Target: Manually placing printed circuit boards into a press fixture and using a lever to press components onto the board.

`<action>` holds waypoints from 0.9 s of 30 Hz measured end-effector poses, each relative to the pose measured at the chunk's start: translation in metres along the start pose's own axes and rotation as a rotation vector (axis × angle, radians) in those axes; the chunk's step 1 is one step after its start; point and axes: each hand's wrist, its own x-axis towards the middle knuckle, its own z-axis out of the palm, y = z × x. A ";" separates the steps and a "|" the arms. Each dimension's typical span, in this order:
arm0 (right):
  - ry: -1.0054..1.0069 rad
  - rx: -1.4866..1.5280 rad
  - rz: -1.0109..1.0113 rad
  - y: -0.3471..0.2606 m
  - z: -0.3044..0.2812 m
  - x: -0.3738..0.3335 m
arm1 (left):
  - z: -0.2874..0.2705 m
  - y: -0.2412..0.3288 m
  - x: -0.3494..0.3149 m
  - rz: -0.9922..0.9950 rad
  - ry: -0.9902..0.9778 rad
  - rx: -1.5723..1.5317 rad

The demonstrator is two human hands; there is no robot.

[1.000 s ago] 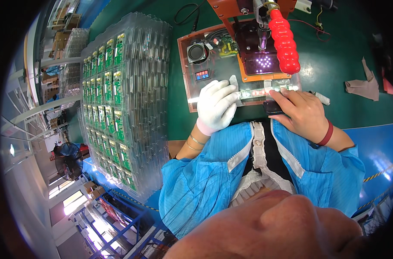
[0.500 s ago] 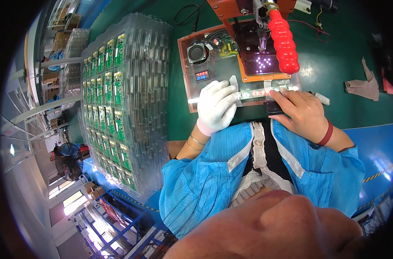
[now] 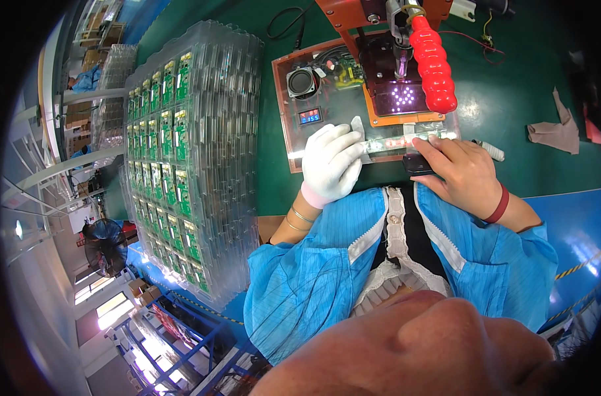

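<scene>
On the green desk (image 3: pixel 511 168), the slim translucent strip (image 3: pixel 378 144) is already glowing atop the clear orange-edged box (image 3: pixel 282 122), apparently midway, your white-gloved left hand (image 3: pixel 331 162) and bare right hand (image 3: pixel 469 173) at its ends, though I can't tell how closed either grip is or what it holds.

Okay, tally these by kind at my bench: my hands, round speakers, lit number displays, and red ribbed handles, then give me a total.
Hands: 2, the gloved left hand and bare right hand
Round speaker: 1
Lit number display: 1
Red ribbed handle: 1
Total: 5
</scene>
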 end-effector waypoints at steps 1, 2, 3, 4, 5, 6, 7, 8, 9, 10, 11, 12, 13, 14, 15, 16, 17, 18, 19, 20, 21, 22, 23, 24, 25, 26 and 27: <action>0.024 0.000 -0.013 0.000 0.000 0.001 | 0.000 0.000 0.001 0.001 0.002 0.002; 0.047 0.000 -0.026 0.000 -0.001 0.003 | 0.000 0.001 0.001 0.003 0.005 0.003; 0.071 0.001 -0.039 0.000 -0.001 0.003 | 0.000 0.001 0.001 0.004 0.007 0.005; 0.071 0.000 -0.040 0.000 -0.001 0.003 | 0.000 0.001 0.001 0.005 0.007 0.005; 0.067 0.002 -0.035 0.000 -0.001 0.003 | 0.001 0.000 0.000 0.004 0.003 -0.001; 0.062 0.004 -0.030 0.000 -0.001 0.003 | 0.001 -0.002 -0.001 0.003 -0.001 -0.007; 0.058 0.006 -0.025 0.000 0.000 0.003 | 0.001 -0.002 -0.002 0.003 -0.005 -0.012; 0.054 0.008 -0.020 0.000 0.000 0.002 | 0.002 -0.003 -0.002 0.002 -0.009 -0.018; 0.048 0.010 -0.014 0.000 0.000 0.002 | 0.002 -0.003 -0.002 0.002 -0.009 -0.019; 0.043 0.011 -0.009 0.000 0.001 0.001 | 0.001 -0.003 -0.001 0.007 -0.007 -0.017; 0.038 0.013 -0.003 0.000 0.001 0.000 | 0.001 -0.002 0.000 0.013 -0.004 -0.015; 0.033 0.015 0.002 0.000 0.001 0.000 | 0.001 -0.002 0.001 0.018 -0.001 -0.013; 0.028 0.017 0.007 0.000 0.002 -0.001 | 0.001 -0.002 0.001 0.023 0.001 -0.011; 0.023 0.019 0.012 0.000 0.002 -0.001 | 0.001 -0.002 0.001 0.023 0.001 -0.010; 0.018 0.021 0.016 0.000 0.002 -0.001 | 0.001 -0.002 0.001 0.023 0.004 -0.012; 0.013 0.023 0.021 0.000 0.002 -0.002 | 0.002 -0.002 0.001 0.024 0.006 -0.014; 0.008 0.025 0.026 0.000 0.002 -0.002 | 0.002 -0.003 0.001 0.024 0.009 -0.016; 0.003 0.026 0.031 0.000 0.002 -0.002 | 0.002 -0.003 0.001 0.025 0.011 -0.018; 0.003 0.026 0.031 0.000 0.002 -0.002 | 0.002 -0.003 0.000 0.025 0.011 -0.018; 0.005 0.029 0.029 0.000 0.002 -0.002 | 0.002 -0.003 0.000 0.022 0.003 -0.009; 0.008 0.032 0.027 0.000 0.001 -0.002 | 0.002 -0.003 -0.001 0.020 -0.005 -0.001; 0.011 0.034 0.025 0.000 0.001 -0.002 | 0.001 -0.003 -0.001 0.018 -0.013 0.008; 0.014 0.037 0.023 0.001 0.001 -0.001 | 0.001 -0.003 -0.001 0.016 -0.021 0.017; 0.015 0.037 0.019 0.002 0.001 0.000 | 0.001 -0.003 -0.001 0.016 -0.019 0.020; 0.043 0.178 0.047 0.005 0.001 0.001 | 0.001 -0.003 -0.001 0.017 -0.017 0.042; 0.070 0.320 0.075 0.008 0.001 0.003 | 0.001 -0.002 -0.001 0.017 -0.016 0.065; 0.097 0.462 0.102 0.011 0.001 0.004 | 0.001 -0.002 -0.001 0.018 -0.014 0.088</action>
